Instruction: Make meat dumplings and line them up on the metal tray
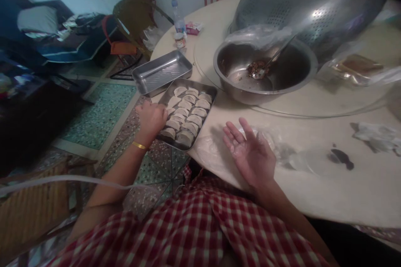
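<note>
At the left side of a metal tray (205, 127) is my left hand (152, 119), its fingers curled over the rim; the fingertips are partly hidden. Several folded dumplings (189, 112) lie in rows inside this tray, which juts out past the table edge. My right hand (252, 154) is held palm up over the table, fingers apart, with whitish flour on them and nothing in it. Beneath and beside it is a clear plastic sheet (208, 150) dusted white. A steel bowl (232, 91) farther back contains a little dark filling (258, 68) and a spoon (278, 52).
A second metal tray (161, 73) sits behind the dumplings. Toward the back are a plastic bottle (178, 18), a small jar (179, 41) and a pink packet (193, 28). A large perforated metal cover (291, 8) stands behind the bowl. Crumpled tissue (379, 135) lies at right.
</note>
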### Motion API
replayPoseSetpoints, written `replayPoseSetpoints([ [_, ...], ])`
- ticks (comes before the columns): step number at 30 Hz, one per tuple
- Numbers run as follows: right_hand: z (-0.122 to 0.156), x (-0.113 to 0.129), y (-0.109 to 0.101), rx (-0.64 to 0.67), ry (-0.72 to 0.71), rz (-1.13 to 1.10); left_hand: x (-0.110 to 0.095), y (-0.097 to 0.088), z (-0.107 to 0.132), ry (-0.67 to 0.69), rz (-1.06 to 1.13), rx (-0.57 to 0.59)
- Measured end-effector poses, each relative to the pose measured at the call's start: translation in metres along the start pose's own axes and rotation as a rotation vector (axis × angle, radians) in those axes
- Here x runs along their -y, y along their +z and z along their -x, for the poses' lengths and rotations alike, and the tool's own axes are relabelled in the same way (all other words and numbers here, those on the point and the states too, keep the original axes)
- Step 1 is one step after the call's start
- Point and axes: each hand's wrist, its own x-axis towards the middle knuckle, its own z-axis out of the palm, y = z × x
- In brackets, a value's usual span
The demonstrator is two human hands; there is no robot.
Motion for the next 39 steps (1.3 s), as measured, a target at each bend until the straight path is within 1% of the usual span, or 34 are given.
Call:
replayPoseSetpoints([
  [2, 0.003, 0.004, -0.001, 0.005, -0.020, 0.016, 0.003, -0.006, 0.001, -0.001, 0.010, -0.002],
  [4, 0.009, 0.011, -0.004, -0.014, -0.109, 0.068, 0.005, -0.018, 0.005, 0.003, 0.052, -0.010],
  [5, 0.013, 0.015, -0.007, -0.039, -0.192, 0.111, 0.003, -0.025, 0.008, -0.010, 0.090, -0.050],
  [7, 0.022, 0.024, -0.015, -0.131, -0.423, 0.226, -0.008, -0.037, 0.015, 0.034, 0.163, -0.096],
  [8, 0.026, 0.027, -0.021, -0.193, -0.547, 0.296, -0.018, -0.040, 0.019, 0.087, 0.231, -0.183],
  [9, 0.030, 0.030, -0.027, -0.270, -0.659, 0.372, -0.032, -0.042, 0.024, 0.142, 0.310, -0.268],
  [10, 0.033, 0.032, -0.035, -0.344, -0.736, 0.456, -0.049, -0.043, 0.029, 0.248, 0.399, -0.267],
  [11, 0.037, 0.033, -0.043, -0.404, -0.771, 0.537, -0.069, -0.042, 0.035, 0.355, 0.495, -0.268],
  [12, 0.040, 0.033, -0.050, -0.446, -0.774, 0.609, -0.091, -0.039, 0.041, 0.505, 0.569, -0.192],
  [13, 0.044, 0.032, -0.057, -0.464, -0.751, 0.672, -0.113, -0.036, 0.047, 0.617, 0.609, -0.135],
  [15, 0.049, 0.028, -0.068, -0.448, -0.682, 0.779, -0.153, -0.028, 0.057, 0.705, 0.629, -0.110],
  [16, 0.051, 0.026, -0.072, -0.423, -0.651, 0.829, -0.169, -0.024, 0.059, 0.718, 0.612, -0.089],
  [17, 0.052, 0.024, -0.075, -0.393, -0.625, 0.877, -0.181, -0.021, 0.059, 0.713, 0.594, -0.087],
  [19, 0.053, 0.020, -0.078, -0.332, -0.593, 0.962, -0.196, -0.016, 0.054, 0.695, 0.533, -0.075],
  [22, 0.051, 0.017, -0.080, -0.272, -0.587, 1.037, -0.204, -0.016, 0.044, 0.688, 0.452, -0.068],
  [27, 0.048, 0.016, -0.084, -0.261, -0.603, 1.060, -0.212, -0.021, 0.036, 0.718, 0.365, -0.066],
  [32, 0.048, 0.013, -0.089, -0.241, -0.608, 1.126, -0.214, -0.021, 0.034, 0.734, 0.347, -0.085],
  [36, 0.048, 0.013, -0.090, -0.246, -0.602, 1.117, -0.212, -0.023, 0.037, 0.733, 0.363, -0.087],
  [39, 0.048, 0.012, -0.090, -0.250, -0.593, 1.090, -0.212, -0.020, 0.038, 0.738, 0.373, -0.110],
])
